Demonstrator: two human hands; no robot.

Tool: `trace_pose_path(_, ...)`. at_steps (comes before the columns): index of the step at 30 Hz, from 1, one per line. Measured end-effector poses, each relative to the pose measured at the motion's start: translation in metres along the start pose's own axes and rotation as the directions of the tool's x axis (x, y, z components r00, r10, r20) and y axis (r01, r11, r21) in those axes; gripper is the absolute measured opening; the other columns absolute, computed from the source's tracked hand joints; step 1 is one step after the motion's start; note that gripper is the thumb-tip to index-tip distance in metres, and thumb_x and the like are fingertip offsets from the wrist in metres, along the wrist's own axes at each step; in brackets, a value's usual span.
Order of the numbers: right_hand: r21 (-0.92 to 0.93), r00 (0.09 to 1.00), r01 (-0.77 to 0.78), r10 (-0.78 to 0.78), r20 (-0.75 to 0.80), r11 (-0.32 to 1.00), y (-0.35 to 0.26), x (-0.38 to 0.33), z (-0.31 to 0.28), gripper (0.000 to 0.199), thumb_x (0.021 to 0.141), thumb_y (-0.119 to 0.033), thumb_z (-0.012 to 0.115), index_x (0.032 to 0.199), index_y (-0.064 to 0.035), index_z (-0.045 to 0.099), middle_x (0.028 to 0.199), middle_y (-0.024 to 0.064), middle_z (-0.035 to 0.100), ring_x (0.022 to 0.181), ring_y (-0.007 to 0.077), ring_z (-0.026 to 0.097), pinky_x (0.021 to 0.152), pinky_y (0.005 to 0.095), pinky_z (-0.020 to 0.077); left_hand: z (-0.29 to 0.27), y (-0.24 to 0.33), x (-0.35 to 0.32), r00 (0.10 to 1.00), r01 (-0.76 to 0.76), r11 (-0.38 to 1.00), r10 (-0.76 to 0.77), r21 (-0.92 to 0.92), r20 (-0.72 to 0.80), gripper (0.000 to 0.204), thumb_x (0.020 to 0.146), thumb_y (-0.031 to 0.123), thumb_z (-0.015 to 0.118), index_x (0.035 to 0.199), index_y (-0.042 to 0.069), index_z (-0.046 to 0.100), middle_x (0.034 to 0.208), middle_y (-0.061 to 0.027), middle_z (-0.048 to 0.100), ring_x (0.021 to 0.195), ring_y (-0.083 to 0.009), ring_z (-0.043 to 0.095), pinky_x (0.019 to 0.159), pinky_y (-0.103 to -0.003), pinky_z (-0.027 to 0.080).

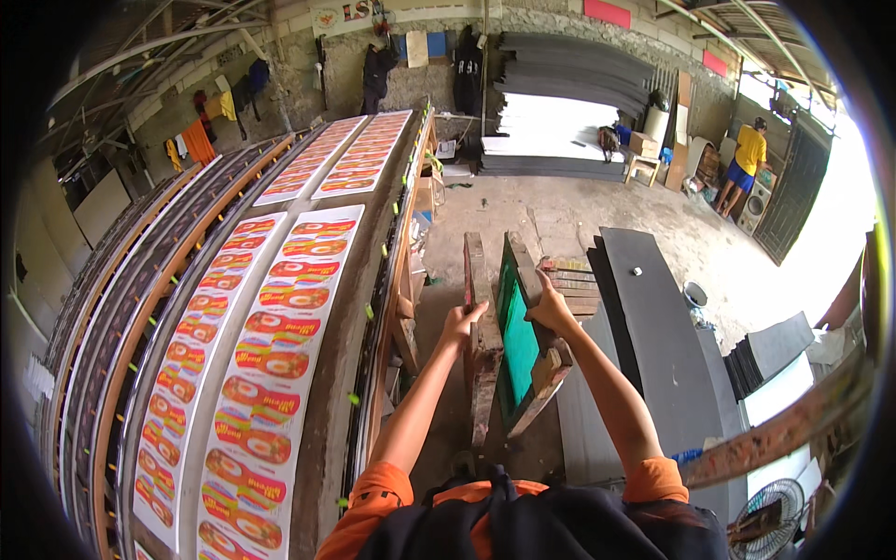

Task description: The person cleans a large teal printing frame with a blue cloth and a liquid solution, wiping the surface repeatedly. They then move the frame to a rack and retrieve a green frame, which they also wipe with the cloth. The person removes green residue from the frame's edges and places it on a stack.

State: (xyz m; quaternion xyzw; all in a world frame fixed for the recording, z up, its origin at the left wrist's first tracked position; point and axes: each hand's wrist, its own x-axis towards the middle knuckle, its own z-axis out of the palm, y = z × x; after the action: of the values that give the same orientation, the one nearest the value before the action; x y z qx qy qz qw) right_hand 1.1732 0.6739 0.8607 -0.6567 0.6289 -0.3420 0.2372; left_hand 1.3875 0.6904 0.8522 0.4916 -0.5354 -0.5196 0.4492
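Between my two forearms stand two wooden-framed printing screens, tilted nearly on edge. My left hand (463, 323) is closed around the left screen frame (483, 364), which shows mostly its worn, paint-stained wooden edge. With my right hand (553, 308) I grip the top bar of the right screen frame (551, 371). Green mesh (519, 341) fills this one, facing the gap between the two. Both thumbs point up and away from me; the fingers are partly hidden behind the wood. The frames stand apart from each other.
At left, a long printing table (359, 243) carries printed sheets (271, 373) in red and yellow. Wooden slats (571, 280) and dark boards (658, 327) lie right. A fan (770, 513) stands lower right. Board stacks (569, 75) line the back; a person (747, 159) stands far right.
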Motion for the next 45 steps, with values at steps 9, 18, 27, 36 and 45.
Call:
trace_pose_path(9,0.06,0.991,-0.133,0.134,-0.009,0.989,0.042,0.205,-0.013,0.099,0.05,-0.005,0.079,0.137,-0.0126,0.034,0.085,0.0189,0.064,0.079,0.0319,0.062,0.072,0.0394,0.0509,0.0,0.025,0.203,0.989,0.038,0.994,-0.024,-0.1,0.143,0.035,0.084,0.036,0.064,0.061,0.015,0.048,0.059,0.0097,0.04,0.052,-0.0034,0.035,0.047,-0.026,0.026)
trace_pose_path(18,0.101,0.986,-0.164,0.166,-0.014,0.981,0.123,0.42,-0.018,0.1,0.049,-0.005,0.079,0.137,-0.0127,0.033,0.092,0.0184,0.063,0.087,0.0312,0.062,0.077,0.0391,0.0511,0.009,0.031,0.442,0.988,0.105,0.992,-0.112,0.077,0.104,0.038,0.08,0.041,0.067,0.075,0.004,0.066,0.068,0.0033,0.057,0.063,-0.0085,0.05,0.059,-0.026,0.039)
trace_pose_path(27,0.04,0.993,-0.023,0.028,-0.118,0.999,0.168,0.629,-0.044,0.093,0.051,-0.003,0.077,0.133,-0.0136,0.037,0.085,0.0211,0.063,0.082,0.0348,0.062,0.074,0.0406,0.051,0.015,0.046,0.631,0.984,0.05,0.999,-0.05,0.006,0.169,0.022,0.079,0.028,0.071,0.078,0.007,0.063,0.068,0.0064,0.053,0.061,-0.0054,0.047,0.055,-0.024,0.036)
trace_pose_path(36,-0.008,0.977,-0.183,0.182,-0.109,0.983,0.245,0.824,-0.073,0.098,0.05,-0.003,0.079,0.136,-0.0179,0.035,0.081,0.0152,0.062,0.079,0.0295,0.061,0.074,0.0396,0.0503,0.032,0.047,0.888,0.945,0.116,0.993,-0.112,0.005,0.309,0.025,0.08,0.031,0.068,0.082,0.007,0.066,0.075,0.0037,0.06,0.066,-0.007,0.053,0.062,-0.025,0.04)
trace_pose_path(45,0.178,0.887,-0.387,0.418,-0.197,0.905,0.291,0.937,-0.146,0.095,0.051,0.0,0.077,0.136,-0.0175,0.038,0.068,0.0046,0.051,0.067,0.0177,0.053,0.062,0.0306,0.0445,0.109,0.072,1.098,0.84,0.15,0.983,-0.182,0.104,0.512,0.028,0.079,0.028,0.069,0.089,0.001,0.066,0.081,-0.0047,0.067,0.069,-0.0115,0.062,0.065,-0.026,0.048)
